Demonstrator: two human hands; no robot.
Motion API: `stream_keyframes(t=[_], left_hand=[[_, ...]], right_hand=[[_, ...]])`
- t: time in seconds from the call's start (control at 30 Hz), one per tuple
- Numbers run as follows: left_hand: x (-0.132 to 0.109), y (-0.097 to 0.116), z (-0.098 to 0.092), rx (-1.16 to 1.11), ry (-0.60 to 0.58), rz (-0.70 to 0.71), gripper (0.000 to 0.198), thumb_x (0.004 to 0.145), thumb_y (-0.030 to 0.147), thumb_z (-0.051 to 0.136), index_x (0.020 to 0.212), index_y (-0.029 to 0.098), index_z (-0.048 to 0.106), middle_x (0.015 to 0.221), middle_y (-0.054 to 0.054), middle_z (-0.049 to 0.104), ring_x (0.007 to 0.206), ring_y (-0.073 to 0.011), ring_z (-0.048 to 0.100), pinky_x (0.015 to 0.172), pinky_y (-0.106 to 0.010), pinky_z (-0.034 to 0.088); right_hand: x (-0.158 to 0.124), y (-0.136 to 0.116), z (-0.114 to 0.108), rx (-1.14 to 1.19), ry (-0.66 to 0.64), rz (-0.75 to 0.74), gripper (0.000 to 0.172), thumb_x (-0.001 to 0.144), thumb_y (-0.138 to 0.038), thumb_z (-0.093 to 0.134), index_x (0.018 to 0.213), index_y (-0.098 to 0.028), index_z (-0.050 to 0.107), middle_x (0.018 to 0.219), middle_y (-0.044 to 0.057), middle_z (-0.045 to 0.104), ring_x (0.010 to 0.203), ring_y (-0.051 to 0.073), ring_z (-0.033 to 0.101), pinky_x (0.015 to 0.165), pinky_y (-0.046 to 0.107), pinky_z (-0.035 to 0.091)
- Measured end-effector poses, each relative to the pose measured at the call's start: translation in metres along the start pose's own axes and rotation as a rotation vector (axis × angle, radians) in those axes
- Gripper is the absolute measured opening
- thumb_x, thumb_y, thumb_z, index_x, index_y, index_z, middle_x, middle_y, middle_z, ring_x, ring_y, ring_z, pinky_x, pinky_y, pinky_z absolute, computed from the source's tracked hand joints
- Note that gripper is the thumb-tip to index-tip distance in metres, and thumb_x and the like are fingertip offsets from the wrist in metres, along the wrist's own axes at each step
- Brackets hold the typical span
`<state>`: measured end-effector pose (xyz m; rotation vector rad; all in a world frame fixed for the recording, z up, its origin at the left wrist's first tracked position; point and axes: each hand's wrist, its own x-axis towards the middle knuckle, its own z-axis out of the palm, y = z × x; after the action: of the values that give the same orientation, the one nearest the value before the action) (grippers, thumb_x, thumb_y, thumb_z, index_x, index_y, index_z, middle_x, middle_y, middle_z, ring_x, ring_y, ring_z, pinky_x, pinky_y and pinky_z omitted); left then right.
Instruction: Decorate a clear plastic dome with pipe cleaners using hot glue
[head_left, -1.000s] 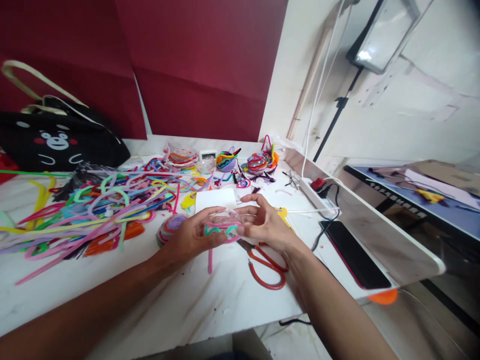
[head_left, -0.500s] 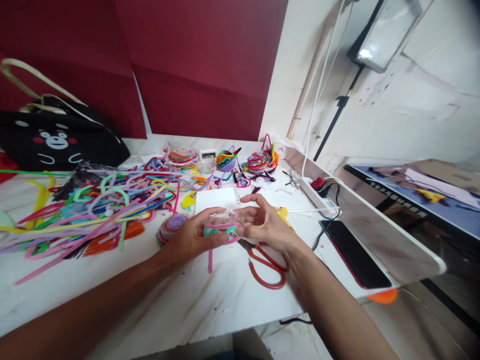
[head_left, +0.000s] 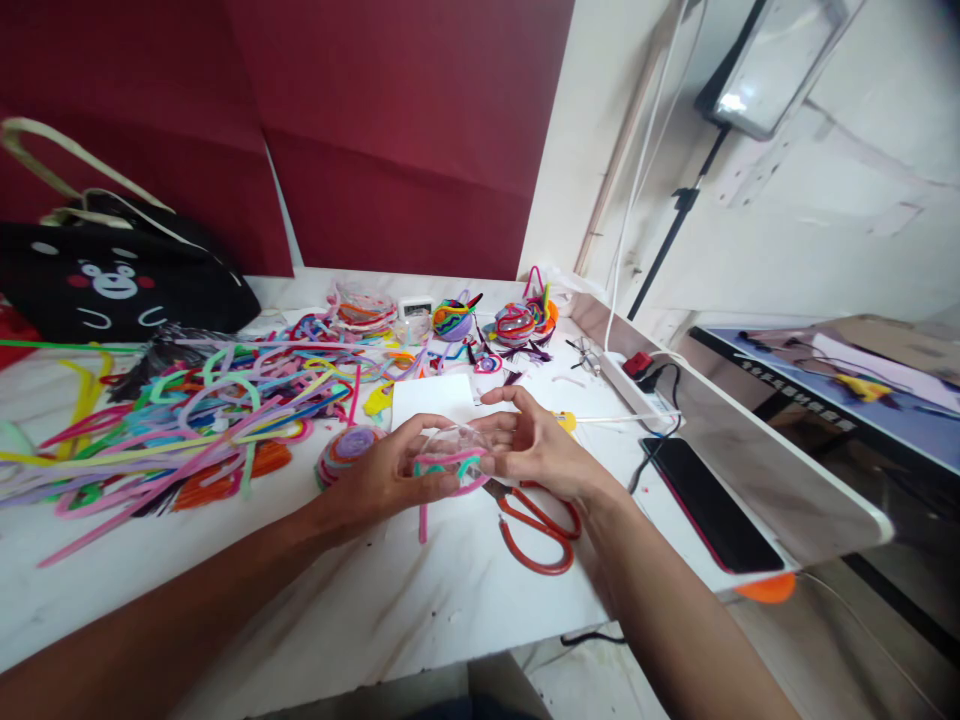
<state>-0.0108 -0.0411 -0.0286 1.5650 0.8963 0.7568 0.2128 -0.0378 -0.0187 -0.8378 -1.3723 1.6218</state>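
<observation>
Both my hands meet over the white table, holding a small clear plastic half-shell (head_left: pixel 452 443) wrapped with pink and teal pipe cleaners. My left hand (head_left: pixel 386 470) grips it from the left with fingers curled over its rim. From the right, my right hand (head_left: pixel 536 445) steadies it with the thumb and fingers pressed to its side. A pink pipe cleaner (head_left: pixel 423 519) hangs down from the shell to the table. Red-handled scissors (head_left: pixel 538 525) lie just under my right wrist.
A large heap of coloured pipe cleaners (head_left: pixel 187 410) covers the table's left half. Finished wrapped bowls (head_left: pixel 517 322) stand at the back. A black bag (head_left: pixel 112 280) sits far left. A phone (head_left: pixel 709 500) and power strip (head_left: pixel 637 385) lie right. White paper (head_left: pixel 433 397) lies behind my hands.
My hands have stayed together on the shell; only small shifts of the fingers and of the view show.
</observation>
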Motion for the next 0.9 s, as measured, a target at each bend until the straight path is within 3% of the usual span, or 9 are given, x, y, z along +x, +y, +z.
stream_keyframes(t=[0.27, 0.57, 0.9], left_hand=[[-0.001, 0.001, -0.001, 0.117, -0.013, -0.005, 0.066, 0.073, 0.049, 0.077, 0.126, 0.021, 0.048, 0.103, -0.009, 0.072, 0.095, -0.0277, 0.069, 0.073, -0.033, 0.053], [-0.002, 0.002, 0.001, 0.129, -0.016, 0.002, 0.061, 0.074, 0.049, 0.077, 0.123, 0.023, 0.051, 0.113, -0.009, 0.072, 0.107, -0.0311, 0.067, 0.083, -0.036, 0.053], [-0.002, 0.012, -0.005, 0.052, -0.132, -0.033, 0.061, 0.075, 0.046, 0.076, 0.124, 0.022, 0.049, 0.119, -0.008, 0.071, 0.111, -0.0283, 0.066, 0.088, -0.035, 0.052]], right_hand=[[-0.001, 0.002, -0.002, -0.013, -0.036, 0.013, 0.071, 0.057, -0.017, 0.088, 0.111, -0.026, 0.044, 0.102, 0.001, 0.067, 0.087, 0.015, 0.069, 0.070, 0.025, 0.055], [-0.001, 0.001, -0.001, -0.001, -0.049, 0.026, 0.072, 0.056, -0.015, 0.088, 0.111, -0.026, 0.044, 0.103, 0.002, 0.068, 0.082, 0.014, 0.069, 0.069, 0.025, 0.054], [0.000, 0.003, -0.004, 0.010, -0.060, 0.014, 0.070, 0.058, -0.011, 0.085, 0.113, -0.026, 0.044, 0.107, 0.003, 0.067, 0.085, 0.013, 0.068, 0.072, 0.025, 0.055]])
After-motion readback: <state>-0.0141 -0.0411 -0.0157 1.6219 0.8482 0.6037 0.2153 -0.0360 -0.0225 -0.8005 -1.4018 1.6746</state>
